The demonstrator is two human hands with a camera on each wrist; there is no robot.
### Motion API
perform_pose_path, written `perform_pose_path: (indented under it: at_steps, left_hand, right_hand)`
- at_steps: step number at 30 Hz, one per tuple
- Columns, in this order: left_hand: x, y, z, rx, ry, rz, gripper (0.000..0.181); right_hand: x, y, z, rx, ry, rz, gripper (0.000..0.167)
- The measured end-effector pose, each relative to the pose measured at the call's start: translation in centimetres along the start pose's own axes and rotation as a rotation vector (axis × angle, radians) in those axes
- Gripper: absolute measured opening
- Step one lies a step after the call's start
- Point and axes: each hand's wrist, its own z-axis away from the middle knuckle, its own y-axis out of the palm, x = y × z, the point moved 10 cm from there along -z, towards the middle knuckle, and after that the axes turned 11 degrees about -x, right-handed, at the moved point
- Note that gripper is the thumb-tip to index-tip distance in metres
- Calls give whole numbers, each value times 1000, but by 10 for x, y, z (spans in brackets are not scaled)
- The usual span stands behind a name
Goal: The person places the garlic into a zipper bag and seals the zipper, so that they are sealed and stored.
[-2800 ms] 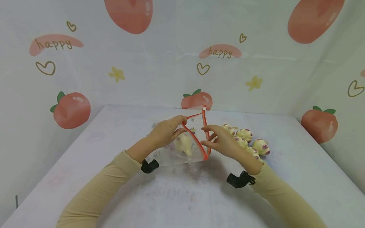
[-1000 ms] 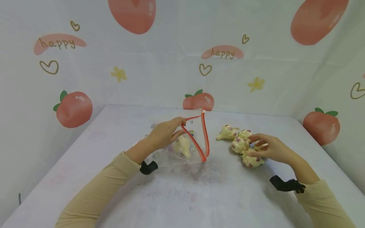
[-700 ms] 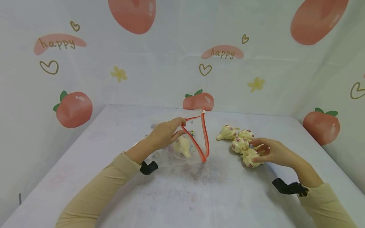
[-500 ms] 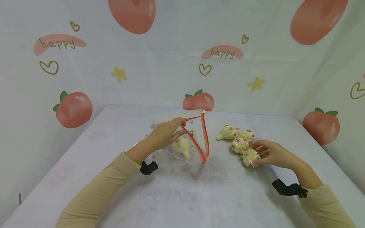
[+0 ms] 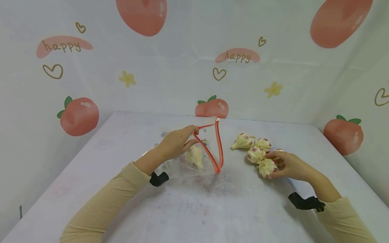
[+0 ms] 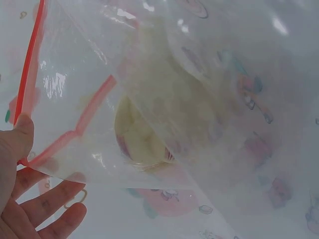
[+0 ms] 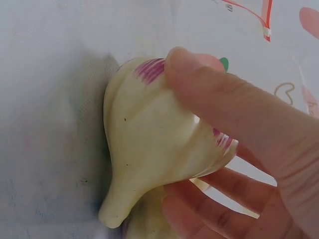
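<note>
Left hand [image 5: 177, 142]: thumb and forefinger pinch the red-edged rim of a clear zip bag [image 5: 182, 171]; in the left wrist view the other fingers sit loosely apart below. Bag extends beneath and to the right of that hand, printed with small coloured figures. Mouth gapes toward the right hand; white slider [image 5: 217, 119] at the far corner. Inside, just below the left fingers: a bagged garlic bulb [image 5: 195, 156], blurred by the film, the only content discernible.

Outside the bag, left of the right hand: a stemmed bulb [image 5: 242, 141] farthest off, then a far bulb [image 5: 262, 144] and a middle bulb [image 5: 256, 155], clustered close. Right hand [image 5: 290, 166] grips the near bulb [image 7: 144, 124], thumb on one side, fingers curled at the other; cannot tell whether it is off the table [image 5: 188, 212]. Just behind that hand, mostly hidden: another bulb [image 5: 279, 150].
</note>
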Motion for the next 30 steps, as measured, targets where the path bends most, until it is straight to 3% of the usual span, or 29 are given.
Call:
perform_pose_path:
  at_steps: [15, 30]
  left_hand:
    - [2, 2, 0, 7, -1, 4, 28]
    - [1, 0, -1, 3, -5, 5, 28]
  right_hand:
    - [2, -1, -1, 8, 26, 19, 62]
    - [20, -14, -1, -30, -36, 24, 61]
